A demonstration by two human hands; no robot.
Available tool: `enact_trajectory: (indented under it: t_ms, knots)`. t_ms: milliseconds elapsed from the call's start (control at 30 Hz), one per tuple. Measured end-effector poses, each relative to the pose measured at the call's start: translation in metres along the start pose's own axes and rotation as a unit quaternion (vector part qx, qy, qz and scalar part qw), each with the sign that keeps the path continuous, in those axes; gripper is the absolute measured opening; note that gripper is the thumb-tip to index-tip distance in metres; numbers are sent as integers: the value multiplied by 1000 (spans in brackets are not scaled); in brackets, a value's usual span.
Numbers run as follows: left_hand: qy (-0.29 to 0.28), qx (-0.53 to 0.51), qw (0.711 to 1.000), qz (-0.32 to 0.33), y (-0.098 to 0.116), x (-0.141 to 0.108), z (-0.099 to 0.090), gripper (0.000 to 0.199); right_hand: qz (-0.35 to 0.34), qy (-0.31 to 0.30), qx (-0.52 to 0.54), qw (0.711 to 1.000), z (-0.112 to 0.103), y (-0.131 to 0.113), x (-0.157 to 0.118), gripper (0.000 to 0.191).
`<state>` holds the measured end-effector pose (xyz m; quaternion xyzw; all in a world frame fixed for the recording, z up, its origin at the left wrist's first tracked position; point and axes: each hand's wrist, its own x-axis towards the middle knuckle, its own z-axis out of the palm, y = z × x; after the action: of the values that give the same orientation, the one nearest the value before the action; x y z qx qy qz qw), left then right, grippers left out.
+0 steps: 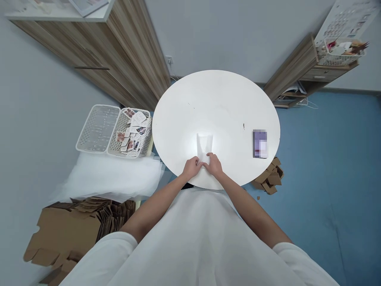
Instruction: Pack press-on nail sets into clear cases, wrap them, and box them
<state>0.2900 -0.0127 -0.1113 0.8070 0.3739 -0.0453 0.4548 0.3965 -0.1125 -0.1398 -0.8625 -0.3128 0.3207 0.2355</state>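
Left hand [192, 167] and right hand [214, 164] grip white sheet [204, 142]; basket [146, 140] holds cards [131, 137]

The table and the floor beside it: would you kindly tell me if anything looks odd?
A dark mark stands out on the white table, and a brown scrap lies loose on the floor, apart from the cardboard.
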Motion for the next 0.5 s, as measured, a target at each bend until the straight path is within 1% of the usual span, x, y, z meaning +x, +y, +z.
enact_trajectory:
  t_ms: [100, 200, 267, 333, 367, 433, 467, 500]
  knots:
    - [-20, 59, 997, 39, 8, 8, 13, 18, -9, 11, 39, 999, 0, 3, 0, 44]
    - [-25, 119, 990, 72, 8, 9, 25, 16, -23, -13, 107, 994, -6, 11, 0, 48]
    - [-22, 145, 984, 103, 4, 6, 29, 15, -11, -42, 170, 984, -11, 14, 1, 44]
    - [-25, 157, 976, 148, -2, 0, 29, 17, 18, -47, 208, 977, -13, 14, 2, 37]
    - [-30, 157, 972, 172, -5, -3, 27, 21, 32, -35, 205, 978, -12, 13, 2, 34]
    - [-43, 138, 966, 215, -13, -7, 23, 26, 44, 6, 165, 985, -8, 10, 3, 32]
    - [-40, 121, 966, 227, -18, -8, 20, 27, 41, 25, 142, 989, -5, 8, 3, 32]
    - [-25, 103, 968, 229, -22, -7, 17, 26, 34, 39, 124, 991, -2, 7, 3, 32]
